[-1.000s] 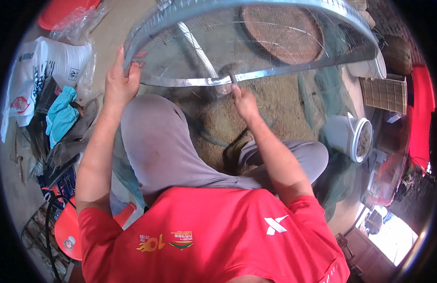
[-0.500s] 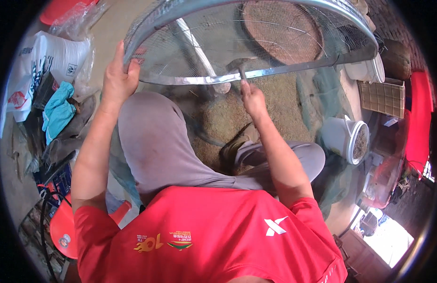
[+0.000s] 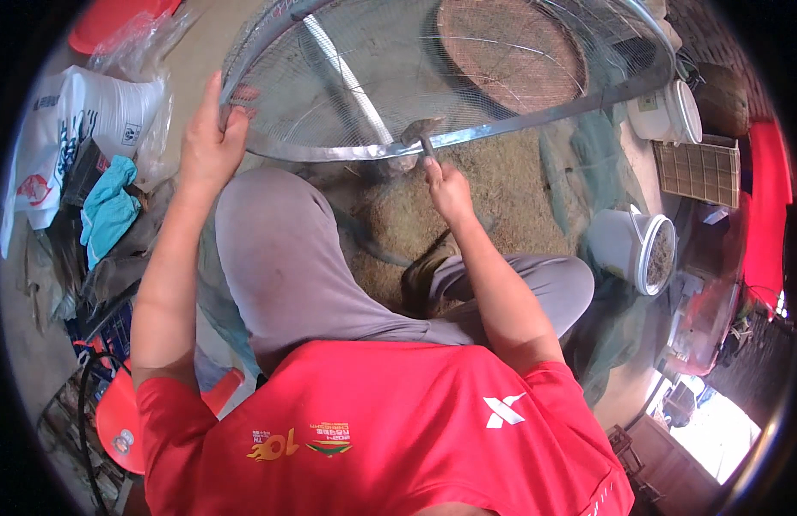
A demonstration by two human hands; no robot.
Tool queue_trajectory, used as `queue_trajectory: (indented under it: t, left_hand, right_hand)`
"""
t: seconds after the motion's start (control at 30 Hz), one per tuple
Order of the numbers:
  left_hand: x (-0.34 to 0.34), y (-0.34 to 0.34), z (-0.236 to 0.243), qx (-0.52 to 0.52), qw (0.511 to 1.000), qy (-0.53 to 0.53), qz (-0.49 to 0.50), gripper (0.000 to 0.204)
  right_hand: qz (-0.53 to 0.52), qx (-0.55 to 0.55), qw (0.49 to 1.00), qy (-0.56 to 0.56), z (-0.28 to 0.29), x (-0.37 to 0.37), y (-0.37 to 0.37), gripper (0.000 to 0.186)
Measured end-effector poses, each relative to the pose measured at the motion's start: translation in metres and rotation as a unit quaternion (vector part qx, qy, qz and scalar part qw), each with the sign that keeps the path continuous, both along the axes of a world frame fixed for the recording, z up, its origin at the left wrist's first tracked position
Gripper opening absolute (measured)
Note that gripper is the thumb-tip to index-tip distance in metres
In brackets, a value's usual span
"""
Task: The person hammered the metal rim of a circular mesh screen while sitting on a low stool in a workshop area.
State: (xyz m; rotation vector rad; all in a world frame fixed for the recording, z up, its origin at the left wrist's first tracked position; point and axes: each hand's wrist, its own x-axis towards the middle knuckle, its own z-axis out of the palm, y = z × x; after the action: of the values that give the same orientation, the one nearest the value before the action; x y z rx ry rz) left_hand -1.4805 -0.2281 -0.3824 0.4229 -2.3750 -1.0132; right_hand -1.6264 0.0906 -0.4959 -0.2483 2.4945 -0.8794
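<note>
A large round wire mesh screen with a metal rim [image 3: 493, 129] is held up in front of me. My left hand [image 3: 216, 142] grips it at its left side, thumb up against the rim. My right hand [image 3: 446, 185] is closed on the handle of a small hammer [image 3: 420, 129], whose dark metal head is at the lower band of the rim. Behind the mesh, a white pole [image 3: 347, 77] lies slanting, and a round reddish-brown tray [image 3: 510, 56] rests at the back.
My bent knees surround a grain-strewn patch [image 3: 493, 202] on green netting. At right are a white bucket with material inside [image 3: 626, 245], another white bucket [image 3: 661, 112] and a brown slatted panel [image 3: 699, 168]. At left are a white sack [image 3: 89, 120], a teal cloth [image 3: 110, 211] and red plastic [image 3: 123, 421].
The screen has shifted slightly left, along with my left hand. My right hand with the hammer moved right and up, then came back down and left to the rim.
</note>
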Motion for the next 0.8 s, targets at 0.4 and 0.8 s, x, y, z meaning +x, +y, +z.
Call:
queue_trajectory:
  t: [0.4, 0.8]
  left_hand:
    - [0.023, 0.002, 0.013, -0.003, 1.000, -0.006, -0.019, 0.048]
    - [0.033, 0.000, 0.012, -0.009, 1.000, -0.016, -0.007, 0.048]
  right_hand:
    - [0.000, -0.256, 0.951, 0.174, 0.047, 0.015, -0.003, 0.031]
    - [0.006, -0.229, 0.970, 0.080, 0.076, 0.008, -0.030, 0.034]
